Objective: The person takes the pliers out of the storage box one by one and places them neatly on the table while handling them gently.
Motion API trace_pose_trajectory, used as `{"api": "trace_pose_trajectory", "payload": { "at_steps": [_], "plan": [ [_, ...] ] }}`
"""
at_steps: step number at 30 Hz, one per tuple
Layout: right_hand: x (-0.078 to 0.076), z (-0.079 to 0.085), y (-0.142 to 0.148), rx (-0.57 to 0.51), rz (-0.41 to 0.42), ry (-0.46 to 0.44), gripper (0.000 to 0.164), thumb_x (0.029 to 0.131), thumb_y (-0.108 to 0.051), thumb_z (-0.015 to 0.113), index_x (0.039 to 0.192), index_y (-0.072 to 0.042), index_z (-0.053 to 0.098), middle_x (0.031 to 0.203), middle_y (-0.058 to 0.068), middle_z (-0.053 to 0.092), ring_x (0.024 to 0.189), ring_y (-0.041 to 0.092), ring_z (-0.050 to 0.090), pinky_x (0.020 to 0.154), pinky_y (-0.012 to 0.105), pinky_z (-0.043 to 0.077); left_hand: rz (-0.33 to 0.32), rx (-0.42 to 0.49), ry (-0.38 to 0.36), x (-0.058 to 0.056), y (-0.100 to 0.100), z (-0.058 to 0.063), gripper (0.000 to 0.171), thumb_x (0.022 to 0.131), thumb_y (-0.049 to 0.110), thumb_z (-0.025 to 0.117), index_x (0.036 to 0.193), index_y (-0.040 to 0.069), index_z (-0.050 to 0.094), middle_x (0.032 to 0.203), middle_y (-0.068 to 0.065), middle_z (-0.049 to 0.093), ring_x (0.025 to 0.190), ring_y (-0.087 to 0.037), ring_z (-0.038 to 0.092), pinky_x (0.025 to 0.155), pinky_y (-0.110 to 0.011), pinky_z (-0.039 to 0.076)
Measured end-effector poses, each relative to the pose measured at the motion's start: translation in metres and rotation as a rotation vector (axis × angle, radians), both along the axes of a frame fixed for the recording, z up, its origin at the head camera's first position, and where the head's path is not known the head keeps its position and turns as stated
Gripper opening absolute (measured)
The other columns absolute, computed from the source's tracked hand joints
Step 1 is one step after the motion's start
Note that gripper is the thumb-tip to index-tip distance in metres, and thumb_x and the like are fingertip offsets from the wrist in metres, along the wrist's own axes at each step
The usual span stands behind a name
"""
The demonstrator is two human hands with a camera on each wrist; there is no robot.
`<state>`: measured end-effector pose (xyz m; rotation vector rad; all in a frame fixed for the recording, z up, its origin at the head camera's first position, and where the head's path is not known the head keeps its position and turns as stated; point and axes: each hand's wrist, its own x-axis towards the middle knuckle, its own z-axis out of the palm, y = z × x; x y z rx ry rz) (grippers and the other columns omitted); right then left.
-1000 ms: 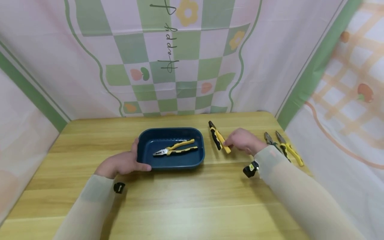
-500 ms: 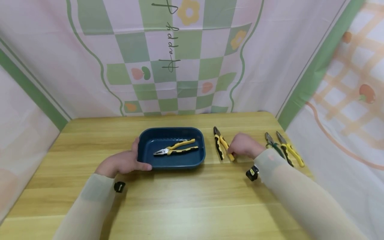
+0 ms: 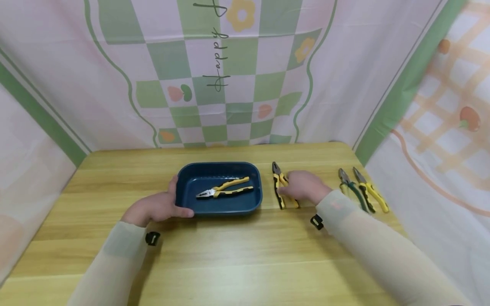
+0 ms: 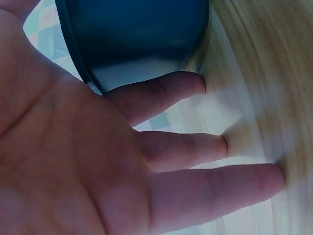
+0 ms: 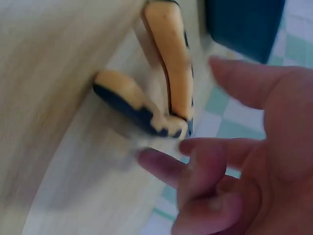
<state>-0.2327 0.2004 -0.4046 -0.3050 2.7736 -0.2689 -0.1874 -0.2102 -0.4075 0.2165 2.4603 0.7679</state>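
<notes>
In the head view, my left hand [image 3: 160, 207] rests against the left end of a dark blue tray [image 3: 226, 211], thumb along its front. The left wrist view shows its fingers stretched out, with the tray wall [image 4: 137, 34] beside them. A pair of pliers [image 3: 216, 191] with yellow and black handles lies in the tray. To the tray's right, my right hand [image 3: 304, 185] is over the spread handles of another pair of combination pliers [image 3: 276, 180]. In the right wrist view, thumb and fingers stand apart, near the handles [image 5: 171, 58] on the table.
Two more pliers lie at the table's right side, one with green handles [image 3: 357, 194] and one with yellow handles [image 3: 377, 197]. A patterned cloth [image 3: 239, 85] hangs behind the wooden table [image 3: 229, 263].
The pliers outside the tray have shifted slightly toward me and to the right, their handles spreading wider. My right hand has left the handle's end and moved left over both handles.
</notes>
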Motion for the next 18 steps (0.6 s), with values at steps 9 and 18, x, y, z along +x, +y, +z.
{"api": "trace_pose_trajectory", "payload": {
  "at_steps": [9,18],
  "plan": [
    [0.008,-0.008,-0.02,0.147,0.068,0.072,0.08,0.092,-0.046,0.07,0.15,0.0,0.04,0.134,0.027,0.056,0.124,0.046,0.05,0.065,0.042,0.052,-0.006,0.004,0.003,0.001,0.001,0.001,0.134,0.082,0.062,0.073,0.152,0.0,-0.023,0.154,-0.036,0.023,0.131,-0.044,0.043,0.106,-0.058,0.033],
    [0.008,-0.007,-0.016,0.143,0.031,0.033,0.076,0.091,-0.041,0.073,0.146,0.004,0.045,0.133,0.026,0.057,0.084,0.025,0.061,0.056,0.035,0.048,-0.006,-0.002,0.002,0.001,0.0,0.002,0.134,0.082,0.062,0.073,0.152,0.0,-0.023,0.154,-0.036,0.022,0.13,-0.044,0.044,0.106,-0.058,0.033]
  ]
}}
